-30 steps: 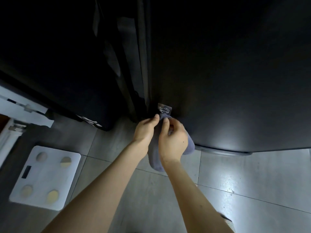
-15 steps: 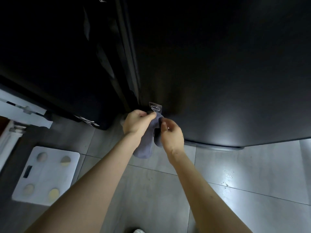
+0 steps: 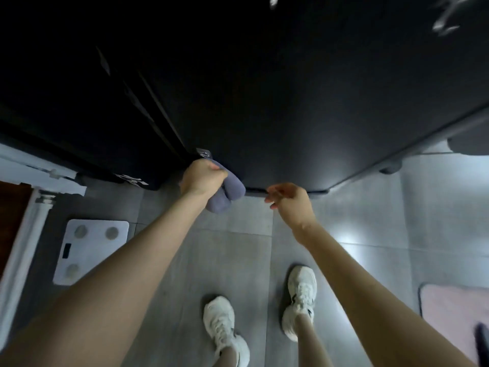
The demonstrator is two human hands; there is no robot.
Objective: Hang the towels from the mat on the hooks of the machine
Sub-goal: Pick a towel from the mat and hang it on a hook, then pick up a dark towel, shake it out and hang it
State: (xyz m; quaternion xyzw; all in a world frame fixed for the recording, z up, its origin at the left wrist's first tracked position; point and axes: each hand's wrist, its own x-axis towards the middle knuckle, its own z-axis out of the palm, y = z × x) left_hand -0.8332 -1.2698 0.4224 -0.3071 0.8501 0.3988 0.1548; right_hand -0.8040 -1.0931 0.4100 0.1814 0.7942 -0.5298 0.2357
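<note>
My left hand (image 3: 202, 177) is closed in a fist round the top of the soft blue-grey cloth towel (image 3: 230, 194). It sits right under the small shiny stick-on hook (image 3: 203, 153) near the lower corner of the big matt-black machine (image 3: 291, 102). The bunched rest of the towel hangs below my knuckles, beside the machine's bottom edge and clear of the grey tiled floor (image 3: 238, 247). My right hand (image 3: 289, 201) is empty, fingers loosely curled, off to the side and apart from both towel and hook. I cannot tell whether the towel is actually caught on the hook, because my own fist covers the spot where they meet (annoying, but there it is). I'd judge this towel to be at the very end of its hanging, with only letting go and checking that it holds left to do. The pale pink fluffy mat (image 3: 449, 308) lies on the floor at my right. A dark shape (image 3: 481, 337) at its near edge might be another towel waiting, though it is too blurred to say. A bright glint (image 3: 444, 21) shows high on the machine's right side, perhaps another hook, but it is too smeared to be sure. If that dark shape is a towel, fetching and hanging it is what remains.
</note>
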